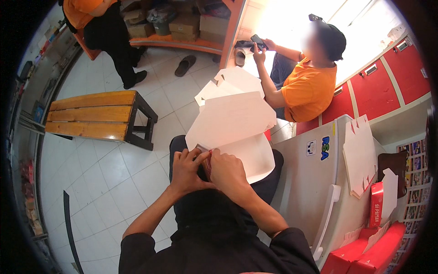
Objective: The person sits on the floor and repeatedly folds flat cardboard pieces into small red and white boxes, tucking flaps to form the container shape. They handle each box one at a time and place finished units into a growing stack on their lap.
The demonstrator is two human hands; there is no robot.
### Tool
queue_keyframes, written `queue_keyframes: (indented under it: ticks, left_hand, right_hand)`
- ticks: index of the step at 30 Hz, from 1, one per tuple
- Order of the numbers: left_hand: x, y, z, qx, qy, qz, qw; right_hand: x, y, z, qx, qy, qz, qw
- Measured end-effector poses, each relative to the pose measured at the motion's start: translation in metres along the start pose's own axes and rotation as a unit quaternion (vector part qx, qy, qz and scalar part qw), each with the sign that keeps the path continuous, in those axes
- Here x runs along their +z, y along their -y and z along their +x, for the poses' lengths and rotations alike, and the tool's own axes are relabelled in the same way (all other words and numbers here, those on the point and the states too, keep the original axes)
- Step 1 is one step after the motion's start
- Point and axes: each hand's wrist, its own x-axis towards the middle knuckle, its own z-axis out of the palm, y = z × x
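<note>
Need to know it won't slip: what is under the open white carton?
Dark trousers show on both sides of the white carton, which apparently rests on them. Its underside and whatever lies directly beneath are covered.

We find the left forearm (153, 208) and right forearm (267, 214) bare, angled inward before the torso (205, 237). The left hand (188, 171) has bent fingers, its thumb extended toward the right hand (227, 172), which is curled, knuckles up, just beside it. We cannot see the right fingertips.
</note>
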Motion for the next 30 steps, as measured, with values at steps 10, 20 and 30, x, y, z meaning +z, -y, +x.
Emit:
queue_keyframes:
  ticks: [10,20,30]
  left_hand:
    - [0.02,-0.001,-0.017,-0.066,-0.002,-0.206,0.976]
    - [0.029,0.003,0.003,-0.101,-0.003,-0.364,0.926]
    - [0.046,0.019,-0.006,-0.083,-0.059,-0.385,0.917]
  right_hand:
    - [-0.004,-0.023,-0.015,0.002,-0.211,0.125,0.969]
    - [-0.003,-0.132,-0.003,0.194,-0.231,0.253,0.919]
    - [0.016,-0.129,-0.005,0.154,-0.293,0.261,0.907]
